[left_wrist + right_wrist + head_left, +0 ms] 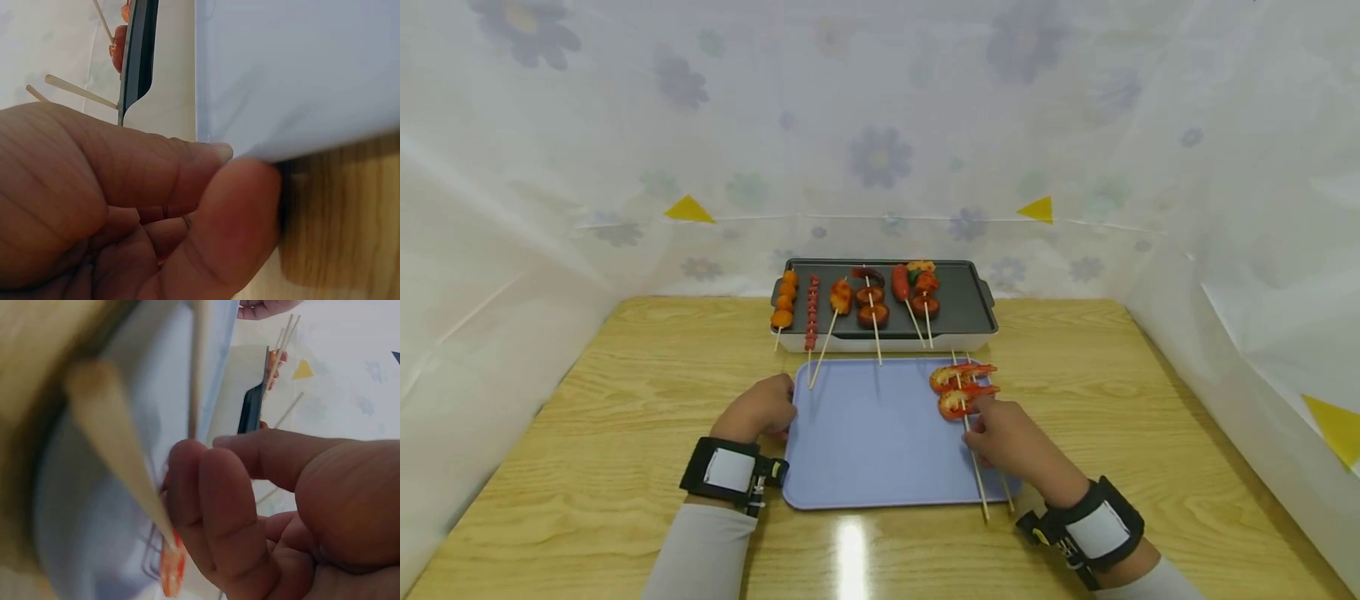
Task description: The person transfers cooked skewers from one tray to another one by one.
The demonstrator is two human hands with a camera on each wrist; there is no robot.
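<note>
A lavender tray (880, 433) lies on the table in front of the grill. My left hand (765, 407) pinches its left edge between thumb and finger; the left wrist view shows the fingertips at the tray's rim (201, 75). Two shrimp skewers (953, 406) lie along the tray's right side, their stick ends reaching past the front rim. My right hand (1011, 440) pinches the stick of one of them. In the right wrist view that stick (197, 369) runs into the fingertips, while the second stick (119, 444) passes close to the camera.
Behind the tray stands a black-topped grill (958, 300) bearing several skewers: orange balls (784, 304), a thin red sausage (812, 312), a meat piece (841, 297), mushrooms (872, 314), a red sausage (900, 283) and a mixed skewer (927, 292). Some sticks overhang its front. Flowered sheeting (880, 158) surrounds the table.
</note>
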